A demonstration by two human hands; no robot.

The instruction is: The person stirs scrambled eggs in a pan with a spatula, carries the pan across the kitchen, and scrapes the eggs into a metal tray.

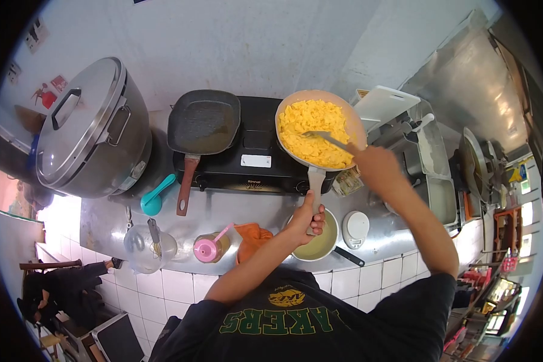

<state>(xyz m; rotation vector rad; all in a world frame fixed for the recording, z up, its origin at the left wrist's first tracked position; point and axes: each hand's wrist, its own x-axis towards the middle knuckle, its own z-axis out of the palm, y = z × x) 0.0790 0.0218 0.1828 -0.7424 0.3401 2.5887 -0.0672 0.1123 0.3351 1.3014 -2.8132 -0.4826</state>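
My left hand (308,221) is wrapped round the pale handle (316,180) of a frying pan (355,120) on the right burner of the black gas stove (253,176). Yellow scrambled eggs (312,117) fill much of the pan. My right hand (377,169) grips a grey spatula (329,138), its head down among the eggs. On the left burner sits a dark square grill pan (205,117) with a brown handle; neither hand touches it. Below my left hand, partly hidden by it, is a pale pot (320,248) with a black handle.
A big lidded steel cooker (90,139) stands at the left. Along the counter's front are a turquoise scoop (152,202), a clear container with a whisk (148,247), a pink-lidded jar (207,248), an orange cloth (253,238) and a white scale (356,228). Metal bins (440,196) stand right; another person (60,292) is lower left.
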